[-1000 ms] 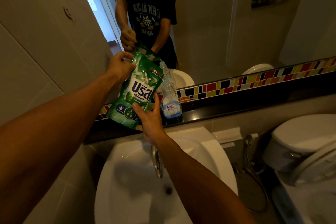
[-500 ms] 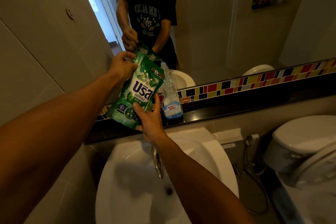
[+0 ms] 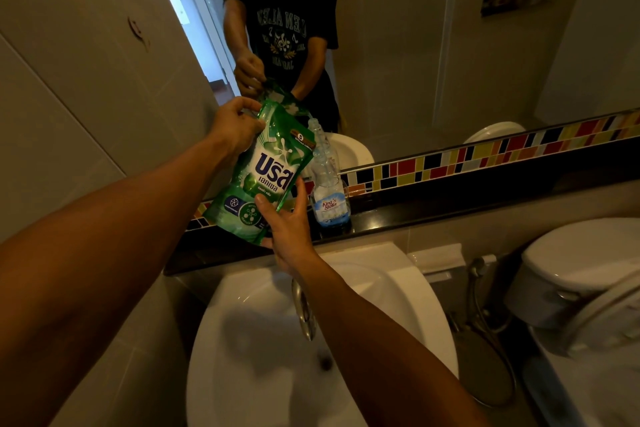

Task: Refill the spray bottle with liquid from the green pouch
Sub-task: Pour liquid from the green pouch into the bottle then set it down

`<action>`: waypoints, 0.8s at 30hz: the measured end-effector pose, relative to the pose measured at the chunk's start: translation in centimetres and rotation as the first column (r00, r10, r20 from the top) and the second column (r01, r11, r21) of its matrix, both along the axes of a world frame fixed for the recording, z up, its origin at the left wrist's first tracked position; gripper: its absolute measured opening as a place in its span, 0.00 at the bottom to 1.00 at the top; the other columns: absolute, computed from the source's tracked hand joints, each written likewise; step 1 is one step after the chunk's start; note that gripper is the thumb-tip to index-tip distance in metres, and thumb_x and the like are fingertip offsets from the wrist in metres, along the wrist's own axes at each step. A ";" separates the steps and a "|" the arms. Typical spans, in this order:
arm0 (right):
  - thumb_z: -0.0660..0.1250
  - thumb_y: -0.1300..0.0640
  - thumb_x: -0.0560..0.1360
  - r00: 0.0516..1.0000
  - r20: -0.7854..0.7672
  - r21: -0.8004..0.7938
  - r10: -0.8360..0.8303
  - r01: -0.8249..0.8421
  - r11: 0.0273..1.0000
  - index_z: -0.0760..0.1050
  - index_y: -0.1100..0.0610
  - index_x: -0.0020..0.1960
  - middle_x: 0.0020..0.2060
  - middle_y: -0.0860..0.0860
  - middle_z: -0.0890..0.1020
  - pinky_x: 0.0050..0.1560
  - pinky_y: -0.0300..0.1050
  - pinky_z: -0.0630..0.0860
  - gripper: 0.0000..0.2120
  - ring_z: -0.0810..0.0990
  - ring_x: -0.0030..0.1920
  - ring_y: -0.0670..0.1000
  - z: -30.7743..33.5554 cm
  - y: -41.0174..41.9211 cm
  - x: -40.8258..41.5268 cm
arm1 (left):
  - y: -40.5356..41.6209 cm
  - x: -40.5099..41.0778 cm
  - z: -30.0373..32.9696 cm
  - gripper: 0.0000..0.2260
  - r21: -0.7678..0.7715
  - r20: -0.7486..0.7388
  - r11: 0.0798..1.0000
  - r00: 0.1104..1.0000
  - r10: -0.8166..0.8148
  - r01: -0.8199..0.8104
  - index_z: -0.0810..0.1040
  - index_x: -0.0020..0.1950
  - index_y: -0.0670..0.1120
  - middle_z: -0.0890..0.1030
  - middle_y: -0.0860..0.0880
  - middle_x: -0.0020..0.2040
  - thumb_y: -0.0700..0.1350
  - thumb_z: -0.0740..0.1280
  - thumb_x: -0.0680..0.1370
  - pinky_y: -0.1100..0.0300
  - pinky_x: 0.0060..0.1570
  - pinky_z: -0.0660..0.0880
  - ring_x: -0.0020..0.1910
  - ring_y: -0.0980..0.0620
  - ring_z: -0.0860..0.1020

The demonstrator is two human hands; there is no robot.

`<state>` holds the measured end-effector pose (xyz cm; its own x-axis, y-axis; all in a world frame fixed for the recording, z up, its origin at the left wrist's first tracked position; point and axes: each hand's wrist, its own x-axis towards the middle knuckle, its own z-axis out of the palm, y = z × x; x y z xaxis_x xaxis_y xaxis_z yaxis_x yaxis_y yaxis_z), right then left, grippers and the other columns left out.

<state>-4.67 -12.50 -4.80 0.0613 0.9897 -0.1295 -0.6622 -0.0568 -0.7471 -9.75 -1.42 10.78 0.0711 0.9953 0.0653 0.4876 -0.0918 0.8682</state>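
Note:
I hold the green pouch [image 3: 263,177] tilted to the right above the black ledge [image 3: 415,211]. My left hand [image 3: 235,125] grips its upper left corner. My right hand [image 3: 287,222] supports its lower right edge from below. The pouch's top right corner leans toward the open neck of the clear spray bottle [image 3: 327,184], which stands upright on the ledge without its spray head. The bottle has a blue and white label and a little liquid at the bottom. I cannot tell whether liquid is flowing.
A white sink [image 3: 398,305] with a metal tap [image 3: 304,315] sits below the ledge. A white toilet [image 3: 581,270] and a hand sprayer hose [image 3: 474,288] stand to the right. A mirror [image 3: 415,45] backs the ledge and a tiled wall [image 3: 86,80] is on the left.
The pouch and both hands have held almost the same pose. The view has shifted slightly.

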 end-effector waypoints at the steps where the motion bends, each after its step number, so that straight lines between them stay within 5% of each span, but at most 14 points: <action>1: 0.75 0.57 0.77 1.000 -0.001 0.002 0.000 0.000 1.000 0.56 0.29 0.77 0.65 0.45 0.79 0.64 0.80 0.71 0.42 0.76 0.69 0.59 0.0 0.0 0.0 | 0.1 0.0 0.0 0.14 -0.002 0.001 1.000 1.000 0.000 0.000 0.73 0.65 0.46 0.79 0.41 0.57 0.37 0.67 0.80 0.57 0.36 0.79 0.43 0.48 0.82; 24: 0.76 0.55 0.76 1.000 -0.025 0.025 -0.006 0.007 1.000 0.56 0.30 0.77 0.72 0.51 0.75 0.61 0.78 0.75 0.42 0.76 0.70 0.60 -0.3 0.6 -0.5 | 0.1 0.1 0.4 0.14 -0.005 -0.016 1.000 1.000 -0.004 0.003 0.73 0.66 0.47 0.80 0.40 0.57 0.38 0.66 0.80 0.57 0.35 0.79 0.43 0.47 0.83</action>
<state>-5.19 -11.92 -5.13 0.0646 0.9923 -0.1058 -0.6810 -0.0337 -0.7315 -9.70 -1.36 11.21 0.0755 0.9954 0.0593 0.5011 -0.0893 0.8608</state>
